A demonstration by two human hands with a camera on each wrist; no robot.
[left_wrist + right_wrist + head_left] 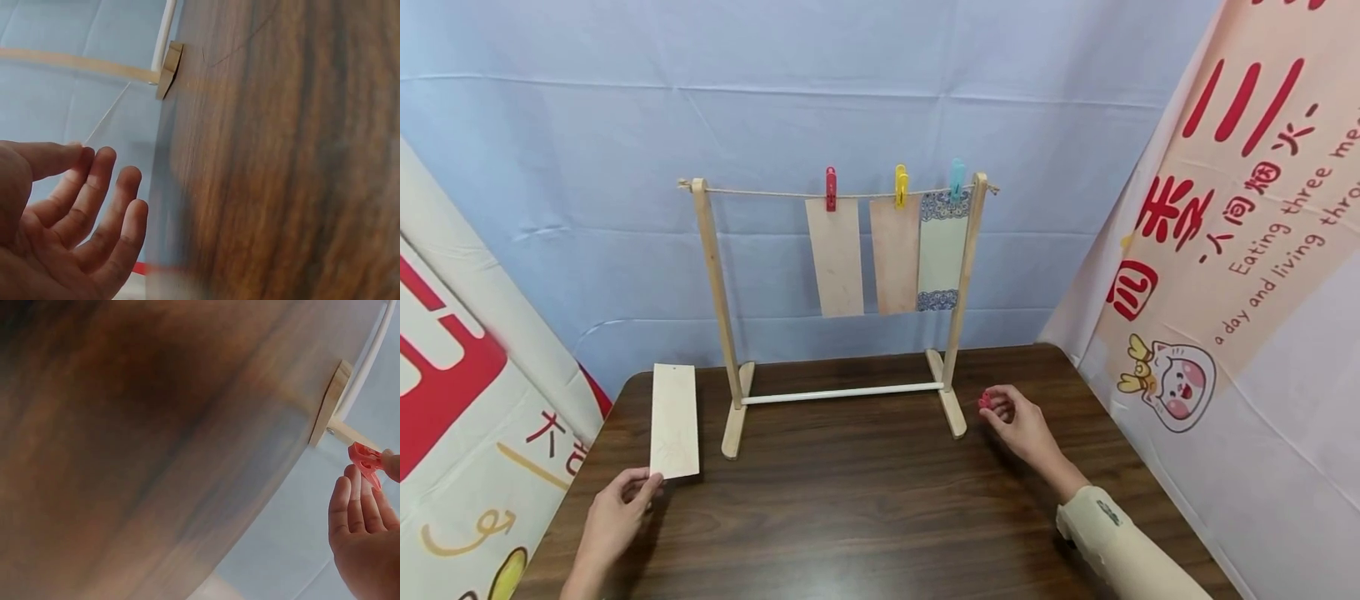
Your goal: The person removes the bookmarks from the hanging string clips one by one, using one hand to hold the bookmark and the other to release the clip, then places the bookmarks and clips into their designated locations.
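My left hand [615, 515] pinches the lower edge of a pale rectangular card [674, 422] between thumb and finger, left of the wooden stand. Edge-on, the card [107, 117] shows as a thin line in the left wrist view. Right of the stand, my right hand [1018, 425] pinches a red clothespin [366, 459] between thumb and fingers. On the stand's string [760, 193] hang a plain card [837, 262] under a red clothespin [831, 189], a light brown card [895, 258] under a yellow one [901, 186], and a blue-patterned card [943, 254] under a light blue one [957, 181].
The wooden stand [718, 292] has two posts on flat feet, joined low by a white rod [842, 393]. It stands toward the back of the dark wood table [865, 517]. Blue cloth [625, 167] hangs behind, with printed banners [1247, 208] at both sides.
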